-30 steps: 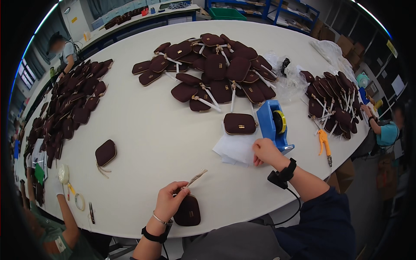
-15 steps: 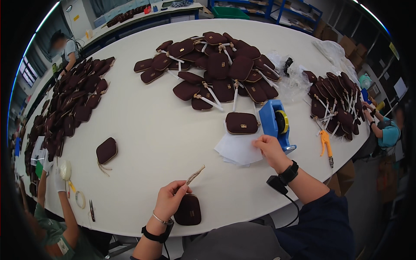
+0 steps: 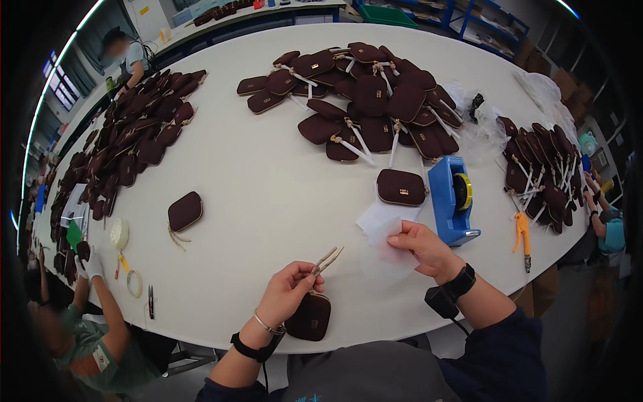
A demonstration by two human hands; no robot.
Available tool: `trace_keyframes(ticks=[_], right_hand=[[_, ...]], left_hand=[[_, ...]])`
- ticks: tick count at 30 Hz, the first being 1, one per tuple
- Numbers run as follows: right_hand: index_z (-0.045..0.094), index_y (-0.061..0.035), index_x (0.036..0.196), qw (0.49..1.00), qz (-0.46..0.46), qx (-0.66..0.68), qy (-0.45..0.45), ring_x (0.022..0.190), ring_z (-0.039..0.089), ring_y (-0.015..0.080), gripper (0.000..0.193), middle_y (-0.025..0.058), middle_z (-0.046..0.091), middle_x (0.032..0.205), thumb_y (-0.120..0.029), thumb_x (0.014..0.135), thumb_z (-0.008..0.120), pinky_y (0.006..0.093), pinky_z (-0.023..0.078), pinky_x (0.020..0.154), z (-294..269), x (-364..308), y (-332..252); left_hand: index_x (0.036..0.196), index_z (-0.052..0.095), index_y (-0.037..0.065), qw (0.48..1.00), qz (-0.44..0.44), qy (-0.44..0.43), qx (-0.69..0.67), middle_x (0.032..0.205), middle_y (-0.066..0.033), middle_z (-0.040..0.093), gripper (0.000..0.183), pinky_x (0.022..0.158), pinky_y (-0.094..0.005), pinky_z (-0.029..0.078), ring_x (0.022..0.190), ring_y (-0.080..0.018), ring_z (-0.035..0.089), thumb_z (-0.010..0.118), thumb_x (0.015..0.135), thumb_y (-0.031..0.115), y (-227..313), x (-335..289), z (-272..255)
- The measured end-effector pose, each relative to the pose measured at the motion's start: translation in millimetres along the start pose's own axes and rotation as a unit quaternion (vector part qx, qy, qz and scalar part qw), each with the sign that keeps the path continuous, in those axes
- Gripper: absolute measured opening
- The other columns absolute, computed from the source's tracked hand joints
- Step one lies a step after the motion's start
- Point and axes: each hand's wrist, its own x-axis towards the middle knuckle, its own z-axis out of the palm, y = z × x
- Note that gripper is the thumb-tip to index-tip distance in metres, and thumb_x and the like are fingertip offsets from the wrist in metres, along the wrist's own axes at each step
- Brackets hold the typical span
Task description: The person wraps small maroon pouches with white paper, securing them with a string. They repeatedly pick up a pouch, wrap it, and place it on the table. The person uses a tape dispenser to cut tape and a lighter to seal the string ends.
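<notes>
My left hand pinches a beige cord between thumb and fingers, its two ends sticking up past the fingertips. Just below, at the near table edge, a dark maroon zip pouch lies under that hand; where the cord joins it is hidden. Between the thumb and fingers of my right hand hangs a thin, see-through white paper sheet. Behind it, more white sheets lie on the table, partly beneath another maroon pouch. A blue tape dispenser stands to their right.
Large heaps of maroon pouches cover the table's far middle, left and right, many with white-wrapped cords. A single pouch lies left of centre. Snips, tape rolls and an orange air gun lie around. Co-workers work at both sides.
My right hand has lifted a white sheet off the pile and drawn it nearer. My left hand still grips the cord, whose two ends now show apart. The whole view has shifted.
</notes>
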Motion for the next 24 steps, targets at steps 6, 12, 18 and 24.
trace_keyframes(ticks=[6, 12, 18, 24], right_hand=[[0.057, -0.0017, 0.103, 0.996, -0.032, -0.072, -0.034, 0.086, 0.068, 0.0166, 0.012, 0.0104, 0.069, 0.097, -0.004, 0.092, 0.062, 0.0277, 0.054, 0.075, 12.1, 9.7, 10.7], [0.056, -0.0021, 0.099, 0.994, -0.014, -0.094, -0.046, 0.082, 0.068, 0.0158, 0.009, 0.0115, 0.07, 0.093, -0.004, 0.092, 0.062, 0.0263, 0.053, 0.073, 16.3, 12.8, 17.7], [0.057, -0.0019, 0.099, 0.989, -0.021, -0.143, -0.04, 0.079, 0.066, 0.0127, 0.011, 0.0101, 0.07, 0.094, -0.006, 0.092, 0.063, 0.0254, 0.052, 0.072, 24.3, 10.4, 21.1], [0.059, 0.0015, 0.111, 0.984, -0.017, -0.171, -0.045, 0.08, 0.063, 0.0102, 0.022, 0.0073, 0.07, 0.096, -0.009, 0.092, 0.063, 0.0247, 0.05, 0.075, 25.5, 4.7, 24.9]], left_hand=[[0.114, 0.054, -0.003, 0.999, 0.02, -0.034, 0.013, 0.099, -0.01, 0.066, 0.018, 0.085, -0.0293, 0.053, 0.092, -0.017, 0.066, 0.052, 0.098, 0.005, -2.9, -1.3, 7.7], [0.112, 0.053, -0.003, 0.998, -0.001, -0.069, 0.005, 0.099, -0.011, 0.067, 0.016, 0.085, -0.0287, 0.052, 0.093, -0.0162, 0.066, 0.052, 0.098, 0.004, -2.1, 0.6, 13.6], [0.124, 0.04, -0.001, 0.994, 0.012, -0.101, 0.041, 0.098, -0.011, 0.067, 0.032, 0.086, -0.0286, 0.051, 0.092, -0.016, 0.065, 0.055, 0.096, 0.003, -7.0, 1.8, 14.4], [0.139, 0.026, -0.003, 0.989, 0.007, -0.081, 0.125, 0.095, -0.01, 0.069, 0.054, 0.085, -0.0281, 0.05, 0.091, -0.0153, 0.065, 0.057, 0.095, 0.005, 5.5, -0.3, 18.5]])
